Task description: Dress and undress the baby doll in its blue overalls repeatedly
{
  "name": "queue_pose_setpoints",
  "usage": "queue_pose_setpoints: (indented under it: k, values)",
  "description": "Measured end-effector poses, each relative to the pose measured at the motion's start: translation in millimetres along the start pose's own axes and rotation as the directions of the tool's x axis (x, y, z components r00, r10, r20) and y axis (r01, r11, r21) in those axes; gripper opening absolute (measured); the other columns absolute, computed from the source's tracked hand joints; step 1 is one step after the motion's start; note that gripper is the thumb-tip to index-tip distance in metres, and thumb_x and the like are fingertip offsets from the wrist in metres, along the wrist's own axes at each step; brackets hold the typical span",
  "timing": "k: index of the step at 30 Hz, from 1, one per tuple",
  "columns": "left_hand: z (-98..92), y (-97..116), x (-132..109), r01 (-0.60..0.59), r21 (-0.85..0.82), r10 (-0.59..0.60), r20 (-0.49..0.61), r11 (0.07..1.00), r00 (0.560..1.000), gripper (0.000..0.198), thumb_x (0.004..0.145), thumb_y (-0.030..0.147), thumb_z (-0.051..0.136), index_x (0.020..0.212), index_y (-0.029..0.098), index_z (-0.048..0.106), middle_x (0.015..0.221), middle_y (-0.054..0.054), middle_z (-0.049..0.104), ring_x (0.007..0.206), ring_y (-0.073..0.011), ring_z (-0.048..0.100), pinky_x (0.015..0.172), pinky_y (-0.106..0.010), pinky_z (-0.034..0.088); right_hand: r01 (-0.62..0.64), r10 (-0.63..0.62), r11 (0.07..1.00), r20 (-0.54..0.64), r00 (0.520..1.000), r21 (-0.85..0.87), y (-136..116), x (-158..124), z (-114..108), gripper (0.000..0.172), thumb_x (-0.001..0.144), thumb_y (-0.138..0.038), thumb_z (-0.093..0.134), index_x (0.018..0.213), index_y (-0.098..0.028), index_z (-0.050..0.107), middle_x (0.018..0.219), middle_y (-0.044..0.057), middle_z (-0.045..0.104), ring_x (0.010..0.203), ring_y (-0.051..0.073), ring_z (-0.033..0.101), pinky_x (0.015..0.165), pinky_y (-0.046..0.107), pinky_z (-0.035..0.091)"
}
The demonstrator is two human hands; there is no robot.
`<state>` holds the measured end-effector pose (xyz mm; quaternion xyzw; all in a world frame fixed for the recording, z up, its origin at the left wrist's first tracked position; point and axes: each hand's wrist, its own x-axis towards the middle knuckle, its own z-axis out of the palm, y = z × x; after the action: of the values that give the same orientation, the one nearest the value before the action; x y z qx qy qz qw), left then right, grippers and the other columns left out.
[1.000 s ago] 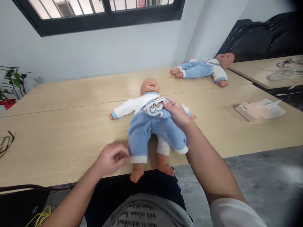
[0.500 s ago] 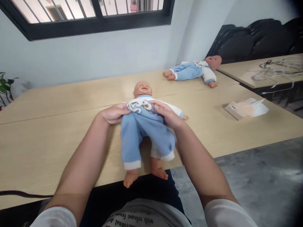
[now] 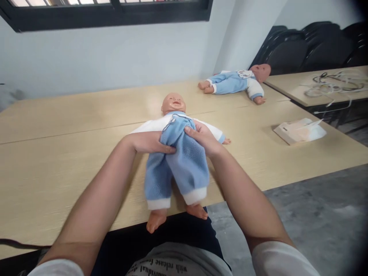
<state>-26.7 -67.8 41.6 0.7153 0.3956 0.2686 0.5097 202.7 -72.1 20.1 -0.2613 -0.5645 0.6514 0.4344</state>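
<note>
A baby doll lies on its back on the table, head away from me and bare feet at the near edge. It wears white sleeves and blue overalls with white cuffs. My left hand grips the overalls at the waist from the left, its thumb across the front. On the right side, my right hand pinches the cloth at chest height. Blue fabric is bunched and folded between both hands, and the front panel's picture is hidden.
A second doll in similar clothes lies at the back right of the table. Nearer on the right stands a tissue box. Tangled cables lie on another table, with stacked black chairs behind it.
The bunched bib has flopped over, so its white print no longer shows. My left hand has shifted right and down onto the waist. The trouser legs hang straighter, with both cuffs near the ankles.
</note>
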Motion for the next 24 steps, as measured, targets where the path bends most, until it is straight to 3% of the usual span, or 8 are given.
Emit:
queue_pose_setpoints:
  k: [3, 5, 8, 11, 14, 16, 19, 24]
  values:
    - [-12.6, -9, 0, 0.015, -0.197, 0.01, 0.129, 0.98, 0.992, 0.049, 0.079, 0.043, 0.083, 0.117, 0.013, 0.075, 0.121, -0.012, 0.077, 0.117, -0.0291, 0.071, 0.105, -0.039, 0.053, -0.069, 0.07, 0.998, 0.121, 0.99, -0.01, -3, -2, -7, 0.057, 0.079, -0.063, 0.08, 0.119, -0.024, 0.072, 0.11, 0.005, 0.077, 0.102, 0.021, 0.07, 0.088, 0.03, 0.057]
    - [-19.0, -16, -1, 0.014, -0.33, 0.003, 0.052, 0.944, 0.999, 0.051, 0.077, 0.046, 0.085, 0.116, 0.015, 0.076, 0.122, -0.015, 0.076, 0.115, -0.0321, 0.071, 0.106, -0.044, 0.053, -0.135, 0.15, 0.988, 0.263, 0.953, -0.075, -6, -5, -13, 0.06, 0.074, -0.06, 0.086, 0.118, -0.022, 0.072, 0.108, 0.005, 0.076, 0.099, 0.02, 0.07, 0.085, 0.028, 0.057]
    - [-18.6, -14, -1, 0.052, -0.316, -0.021, 0.103, 0.947, 0.994, 0.051, 0.076, 0.046, 0.085, 0.117, 0.016, 0.077, 0.118, -0.015, 0.077, 0.114, -0.0338, 0.071, 0.107, -0.048, 0.053, -0.194, 0.275, 0.951, 0.376, 0.885, -0.239, -8, -7, -17, 0.045, 0.068, -0.047, 0.093, 0.099, -0.019, 0.076, 0.091, 0.001, 0.075, 0.08, 0.015, 0.068, 0.071, 0.024, 0.055]
    - [-11.1, 0, -3, 0.055, -0.126, -0.02, 0.261, 0.991, 0.965, 0.055, 0.074, 0.047, 0.087, 0.12, 0.019, 0.076, 0.118, -0.011, 0.078, 0.115, -0.0331, 0.07, 0.103, -0.044, 0.055, -0.168, 0.217, 0.966, 0.266, 0.939, -0.195, -5, -7, -15, 0.033, 0.075, -0.046, 0.088, 0.088, -0.018, 0.075, 0.084, 0.001, 0.074, 0.074, 0.014, 0.067, 0.067, 0.025, 0.054]
    - [-5.4, 13, -3, -0.011, 0.064, -0.011, 0.334, 0.998, 0.943, 0.058, 0.071, 0.045, 0.089, 0.123, 0.024, 0.075, 0.124, -0.006, 0.076, 0.117, -0.0312, 0.069, 0.101, -0.04, 0.056, -0.09, 0.093, 0.996, 0.117, 0.989, -0.029, 1, -4, -9, 0.036, 0.078, -0.05, 0.084, 0.095, -0.02, 0.075, 0.09, 0.004, 0.077, 0.083, 0.019, 0.071, 0.075, 0.03, 0.058]
    - [-4.1, 16, -1, -0.058, 0.099, 0.028, 0.28, 0.993, 0.96, 0.053, 0.077, 0.047, 0.085, 0.124, 0.024, 0.074, 0.125, -0.005, 0.076, 0.118, -0.0293, 0.068, 0.105, -0.04, 0.054, -0.065, 0.063, 0.998, 0.075, 0.995, 0.022, 3, -3, -5, 0.039, 0.077, -0.051, 0.084, 0.099, -0.021, 0.075, 0.093, 0.005, 0.077, 0.089, 0.022, 0.073, 0.08, 0.033, 0.059]
    - [-4.7, 13, 1, -0.076, 0.004, 0.075, 0.116, 0.997, 0.99, 0.051, 0.085, 0.053, 0.077, 0.123, 0.019, 0.074, 0.12, -0.008, 0.077, 0.119, -0.0293, 0.068, 0.108, -0.043, 0.052, -0.021, 0.019, 0.998, 0.031, 0.999, 0.052, 4, -2, 0, 0.044, 0.075, -0.051, 0.085, 0.107, -0.023, 0.073, 0.102, 0.005, 0.078, 0.1, 0.023, 0.073, 0.09, 0.036, 0.058]
    - [-5.6, 0, 5, -0.068, -0.217, 0.055, -0.067, 0.974, 0.996, 0.056, 0.081, 0.055, 0.08, 0.12, 0.014, 0.074, 0.117, -0.011, 0.077, 0.115, -0.0315, 0.07, 0.107, -0.048, 0.052, -0.044, 0.04, 0.995, 0.049, 0.998, 0.084, 10, -2, 0, 0.052, 0.074, -0.052, 0.085, 0.116, -0.025, 0.07, 0.106, 0.004, 0.076, 0.103, 0.023, 0.072, 0.093, 0.036, 0.058]
